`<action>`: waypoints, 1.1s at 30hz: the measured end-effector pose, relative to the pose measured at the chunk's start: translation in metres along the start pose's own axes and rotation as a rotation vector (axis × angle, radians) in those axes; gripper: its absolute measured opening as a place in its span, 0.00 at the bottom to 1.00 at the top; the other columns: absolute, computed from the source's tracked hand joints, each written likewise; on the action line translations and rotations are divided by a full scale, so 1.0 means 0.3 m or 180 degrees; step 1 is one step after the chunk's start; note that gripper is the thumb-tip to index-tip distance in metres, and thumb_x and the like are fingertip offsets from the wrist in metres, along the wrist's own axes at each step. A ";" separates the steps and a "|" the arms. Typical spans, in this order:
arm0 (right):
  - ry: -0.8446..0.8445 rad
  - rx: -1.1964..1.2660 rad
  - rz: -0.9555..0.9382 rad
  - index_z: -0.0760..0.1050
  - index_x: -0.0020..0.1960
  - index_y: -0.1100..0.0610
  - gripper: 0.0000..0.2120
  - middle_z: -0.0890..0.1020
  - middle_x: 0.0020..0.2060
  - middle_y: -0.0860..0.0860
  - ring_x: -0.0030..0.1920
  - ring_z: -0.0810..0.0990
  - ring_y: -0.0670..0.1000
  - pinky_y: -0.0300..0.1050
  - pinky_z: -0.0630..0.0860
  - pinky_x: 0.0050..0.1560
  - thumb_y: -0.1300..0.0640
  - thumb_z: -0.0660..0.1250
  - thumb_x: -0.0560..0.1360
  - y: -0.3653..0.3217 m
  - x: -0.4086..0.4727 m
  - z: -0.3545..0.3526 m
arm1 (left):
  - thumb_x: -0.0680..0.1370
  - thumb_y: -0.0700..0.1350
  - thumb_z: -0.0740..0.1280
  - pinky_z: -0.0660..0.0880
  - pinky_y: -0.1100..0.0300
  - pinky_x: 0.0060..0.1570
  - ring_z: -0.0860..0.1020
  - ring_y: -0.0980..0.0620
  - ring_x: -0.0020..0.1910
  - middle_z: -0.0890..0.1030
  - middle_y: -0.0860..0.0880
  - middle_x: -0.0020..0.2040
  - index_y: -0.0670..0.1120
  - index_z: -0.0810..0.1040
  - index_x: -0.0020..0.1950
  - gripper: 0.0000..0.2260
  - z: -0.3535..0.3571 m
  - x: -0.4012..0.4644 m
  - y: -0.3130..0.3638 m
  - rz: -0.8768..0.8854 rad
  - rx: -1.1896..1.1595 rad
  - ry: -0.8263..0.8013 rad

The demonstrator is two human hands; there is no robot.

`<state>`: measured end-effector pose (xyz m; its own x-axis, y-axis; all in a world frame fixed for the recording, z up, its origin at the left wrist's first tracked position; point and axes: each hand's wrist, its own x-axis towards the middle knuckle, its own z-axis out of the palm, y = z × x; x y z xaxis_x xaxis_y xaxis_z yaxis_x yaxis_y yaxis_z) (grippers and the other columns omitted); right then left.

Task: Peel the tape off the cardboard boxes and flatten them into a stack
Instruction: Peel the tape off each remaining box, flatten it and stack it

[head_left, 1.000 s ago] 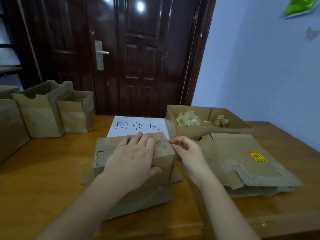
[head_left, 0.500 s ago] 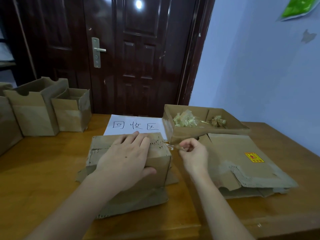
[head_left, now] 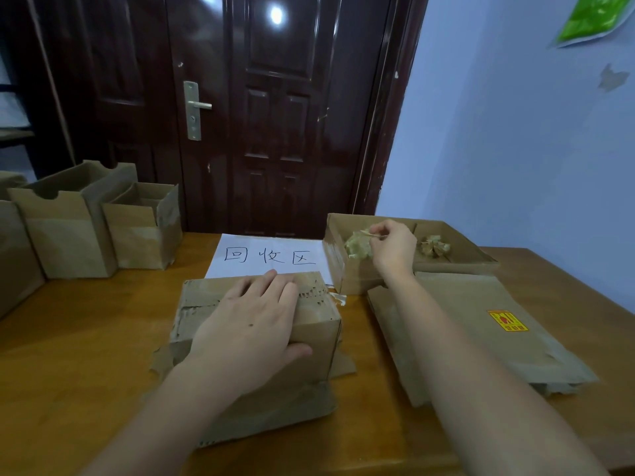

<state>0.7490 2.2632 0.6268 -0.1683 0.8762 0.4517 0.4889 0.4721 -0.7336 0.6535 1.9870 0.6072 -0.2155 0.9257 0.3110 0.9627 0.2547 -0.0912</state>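
A worn brown cardboard box (head_left: 316,333) stands on the wooden table in front of me, on top of a flat sheet of cardboard. My left hand (head_left: 252,324) lies over its top, thumb down the near side, holding it steady. A torn scrap of tape (head_left: 338,298) sticks out at its far right corner. My right hand (head_left: 393,247) is over the open cardboard tray (head_left: 457,266) and pinches a thin strip of peeled tape (head_left: 369,235) above a wad of crumpled tape (head_left: 357,249). Flattened boxes (head_left: 481,324) lie stacked to the right.
Two upright open boxes (head_left: 68,231) (head_left: 144,235) stand at the left, with another at the far left edge. A white paper sign (head_left: 271,257) lies behind the box. A dark door (head_left: 275,115) and a blue wall rise behind the table.
My right hand pulled a strip of tape off the box's far right corner and carried it up and right, over the tray. My left hand stayed on the box.
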 end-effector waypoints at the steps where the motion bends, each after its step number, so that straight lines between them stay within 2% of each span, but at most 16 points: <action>1: -0.0064 -0.0193 -0.0113 0.82 0.53 0.56 0.08 0.81 0.54 0.52 0.50 0.78 0.49 0.41 0.76 0.51 0.66 0.68 0.79 0.003 0.021 0.021 | 0.75 0.75 0.59 0.55 0.49 0.78 0.58 0.48 0.80 0.63 0.51 0.80 0.53 0.62 0.75 0.37 0.002 0.000 -0.001 0.0006 0.0000 0.0013; 3: -0.0379 -0.0702 -0.0234 0.82 0.57 0.56 0.10 0.80 0.54 0.52 0.48 0.77 0.49 0.41 0.74 0.49 0.66 0.66 0.80 0.018 0.043 0.063 | 0.75 0.74 0.59 0.55 0.48 0.78 0.58 0.48 0.81 0.62 0.51 0.80 0.53 0.61 0.75 0.37 0.006 -0.001 -0.005 0.0017 -0.0013 0.0024; 5: -0.0733 -0.1293 -0.0226 0.82 0.57 0.54 0.12 0.80 0.49 0.51 0.46 0.77 0.51 0.44 0.75 0.45 0.65 0.65 0.80 0.032 0.042 0.092 | 0.75 0.74 0.59 0.54 0.48 0.78 0.58 0.48 0.80 0.62 0.52 0.80 0.53 0.61 0.76 0.37 0.009 0.000 -0.007 0.0021 -0.0024 0.0025; 6: -0.0840 -0.1615 -0.0266 0.82 0.56 0.53 0.11 0.80 0.48 0.51 0.48 0.77 0.52 0.47 0.76 0.47 0.65 0.64 0.80 0.034 0.040 0.099 | 0.75 0.74 0.59 0.54 0.48 0.78 0.58 0.48 0.80 0.62 0.52 0.80 0.53 0.61 0.76 0.37 0.011 0.000 -0.006 0.0026 -0.0017 0.0030; 8: -0.0984 -0.1993 -0.0352 0.82 0.54 0.52 0.11 0.82 0.50 0.52 0.53 0.78 0.55 0.53 0.76 0.57 0.62 0.63 0.80 0.029 0.042 0.100 | 0.75 0.74 0.59 0.54 0.48 0.78 0.58 0.48 0.80 0.62 0.52 0.80 0.53 0.61 0.76 0.37 0.013 0.002 -0.006 0.0030 -0.0033 0.0042; 10: -0.1119 -0.1945 -0.0331 0.82 0.55 0.51 0.13 0.83 0.53 0.52 0.54 0.79 0.55 0.55 0.77 0.60 0.62 0.61 0.81 0.020 0.046 0.089 | 0.75 0.74 0.60 0.55 0.48 0.78 0.58 0.48 0.80 0.63 0.52 0.80 0.53 0.61 0.75 0.36 0.013 0.003 -0.006 0.0035 -0.0062 0.0057; 14: -0.0903 -0.1389 -0.0328 0.79 0.66 0.50 0.20 0.82 0.61 0.55 0.55 0.82 0.57 0.54 0.81 0.56 0.67 0.61 0.81 0.015 0.031 0.031 | 0.75 0.74 0.60 0.56 0.48 0.78 0.59 0.48 0.80 0.63 0.51 0.79 0.52 0.62 0.74 0.36 0.011 0.001 -0.005 0.0054 -0.0027 0.0124; 16: -0.0801 -0.1265 -0.0398 0.77 0.69 0.50 0.21 0.82 0.62 0.56 0.52 0.83 0.57 0.51 0.82 0.50 0.66 0.60 0.82 0.010 0.009 -0.009 | 0.75 0.74 0.59 0.56 0.48 0.78 0.58 0.48 0.80 0.63 0.51 0.79 0.52 0.62 0.74 0.36 0.010 0.001 -0.006 0.0074 -0.0015 0.0143; 18: -0.0820 -0.1151 -0.0559 0.75 0.72 0.51 0.20 0.81 0.65 0.55 0.55 0.83 0.57 0.51 0.81 0.53 0.63 0.59 0.83 -0.007 -0.027 -0.045 | 0.75 0.74 0.59 0.56 0.48 0.78 0.59 0.48 0.80 0.64 0.51 0.79 0.52 0.62 0.74 0.36 0.009 0.002 -0.007 0.0084 -0.0021 0.0155; 20: -0.0975 -0.1022 -0.0873 0.72 0.75 0.52 0.21 0.77 0.70 0.53 0.67 0.78 0.55 0.52 0.75 0.67 0.61 0.57 0.84 -0.043 -0.086 -0.082 | 0.75 0.74 0.58 0.55 0.49 0.78 0.59 0.48 0.80 0.64 0.50 0.79 0.51 0.61 0.75 0.38 0.004 -0.001 -0.006 0.0073 -0.0059 0.0128; 22: -0.1272 -0.1003 -0.1336 0.68 0.77 0.53 0.23 0.72 0.75 0.51 0.75 0.70 0.52 0.50 0.64 0.76 0.61 0.56 0.84 -0.091 -0.161 -0.119 | 0.75 0.74 0.58 0.55 0.50 0.78 0.60 0.49 0.78 0.64 0.50 0.78 0.49 0.61 0.75 0.38 -0.002 -0.004 -0.008 0.0037 -0.0132 0.0113; 24: -0.1740 -0.0914 -0.1678 0.65 0.79 0.53 0.24 0.71 0.75 0.46 0.75 0.68 0.47 0.47 0.60 0.78 0.57 0.56 0.83 -0.139 -0.245 -0.154 | 0.76 0.73 0.59 0.59 0.52 0.75 0.65 0.50 0.73 0.67 0.51 0.72 0.49 0.63 0.72 0.35 -0.015 0.000 -0.013 -0.0003 -0.0322 0.0059; 26: -0.2335 -0.0715 -0.1702 0.62 0.80 0.50 0.28 0.74 0.69 0.37 0.69 0.70 0.41 0.42 0.63 0.74 0.46 0.58 0.82 -0.179 -0.333 -0.185 | 0.77 0.70 0.62 0.64 0.54 0.70 0.69 0.51 0.67 0.69 0.53 0.66 0.50 0.66 0.69 0.30 -0.042 0.006 -0.025 -0.0014 -0.0603 -0.0079; 28: -0.2817 -0.0724 -0.1709 0.59 0.81 0.47 0.35 0.69 0.75 0.40 0.74 0.65 0.41 0.38 0.61 0.72 0.34 0.59 0.79 -0.207 -0.397 -0.192 | 0.78 0.67 0.64 0.68 0.55 0.68 0.70 0.52 0.66 0.70 0.54 0.68 0.52 0.67 0.72 0.29 -0.072 0.006 -0.045 -0.0013 -0.0872 -0.0292; 31: -0.2956 -0.1280 -0.1945 0.52 0.83 0.49 0.40 0.52 0.82 0.45 0.81 0.49 0.43 0.44 0.50 0.79 0.30 0.57 0.79 -0.212 -0.440 -0.180 | 0.76 0.70 0.63 0.69 0.53 0.66 0.71 0.53 0.68 0.71 0.57 0.72 0.56 0.66 0.76 0.33 -0.099 -0.020 -0.105 0.0028 -0.0487 -0.0365; 33: -0.2876 -0.1332 -0.1915 0.53 0.83 0.49 0.41 0.50 0.83 0.46 0.81 0.48 0.44 0.46 0.50 0.79 0.30 0.57 0.78 -0.206 -0.449 -0.174 | 0.73 0.74 0.63 0.71 0.54 0.60 0.73 0.54 0.63 0.73 0.57 0.67 0.57 0.70 0.73 0.34 -0.094 -0.046 -0.155 -0.0132 -0.0135 -0.0353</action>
<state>0.7862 2.1109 0.6377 -0.9360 0.3514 0.0197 0.3385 0.9143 -0.2225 0.6164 1.9545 0.6336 -0.2697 0.9405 0.2070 0.9582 0.2835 -0.0397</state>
